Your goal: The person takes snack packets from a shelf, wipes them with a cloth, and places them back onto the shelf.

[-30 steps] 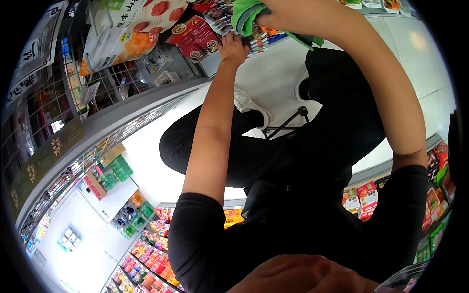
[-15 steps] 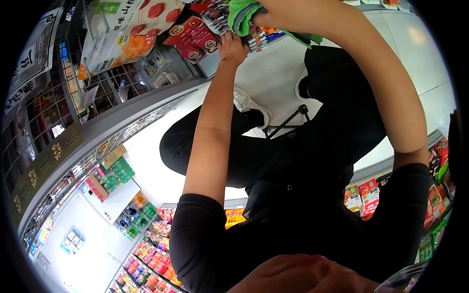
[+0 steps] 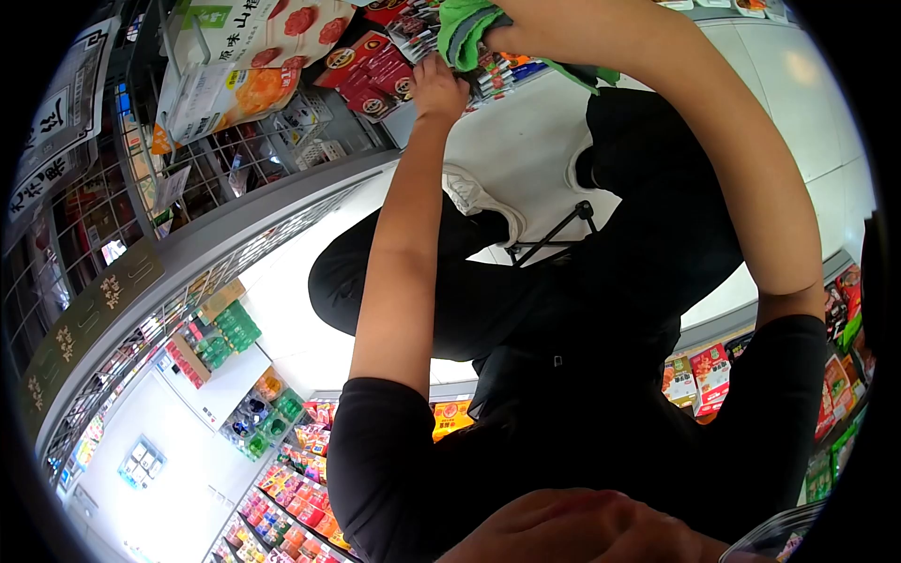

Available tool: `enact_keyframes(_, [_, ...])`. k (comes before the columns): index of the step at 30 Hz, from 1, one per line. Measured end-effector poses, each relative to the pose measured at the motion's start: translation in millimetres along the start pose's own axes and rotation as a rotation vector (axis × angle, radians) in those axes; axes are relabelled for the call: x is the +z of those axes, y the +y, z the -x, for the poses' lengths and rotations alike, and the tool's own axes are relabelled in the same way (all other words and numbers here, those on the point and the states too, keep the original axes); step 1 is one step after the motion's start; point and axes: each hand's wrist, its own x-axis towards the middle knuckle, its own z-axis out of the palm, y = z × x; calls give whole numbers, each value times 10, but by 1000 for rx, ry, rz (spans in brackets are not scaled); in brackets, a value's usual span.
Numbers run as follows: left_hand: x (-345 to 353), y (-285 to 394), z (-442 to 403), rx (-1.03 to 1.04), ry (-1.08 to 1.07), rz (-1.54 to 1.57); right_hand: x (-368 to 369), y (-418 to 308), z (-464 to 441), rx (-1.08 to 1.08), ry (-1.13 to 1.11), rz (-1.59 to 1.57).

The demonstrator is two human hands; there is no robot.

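My left hand (image 3: 438, 87) rests at the edge of the low shelf, against a row of small packets (image 3: 419, 33). Its fingers are bent over the packets, and whether they grip one cannot be made out. Beside it on the left are red packets with round dark labels (image 3: 372, 75). My right hand (image 3: 502, 34) is at the top, with a green and grey cloth (image 3: 462, 31) in its fingers, just right of my left hand. The cloth hides part of the packets behind it.
A wire rack (image 3: 202, 178) with large snack bags (image 3: 235, 98) stands on the left. Below my arms are my bent legs, a white shoe (image 3: 479, 202) and a black folding frame (image 3: 558, 230). Shelves of packaged goods (image 3: 296, 497) lie at the lower left, more boxes (image 3: 710, 375) at the right.
My left hand has shifted slightly left and back towards me along the packets, its fingers more bent. My right hand and the cloth have moved slightly left since the earliest frame.
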Motion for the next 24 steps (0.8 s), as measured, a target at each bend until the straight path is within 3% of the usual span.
enact_keyframes(6, [-512,-388,-44,115,48,50,-8,-20,9,18,-12,-6])
enact_keyframes(13, [-1583,-505,21,296,211,377,-23,-34,5,35,-21,-60])
enact_keyframes(18, [-2018,-316,366,79,195,773,12,22,-7,26,6,-42])
enact_keyframes(22, [-2251,-234,374,-19,-109,1223,32,21,-24,6,51,-69])
enact_keyframes(24, [-2317,-170,358,-32,-150,1366,3,-34,-61,-8,78,-98])
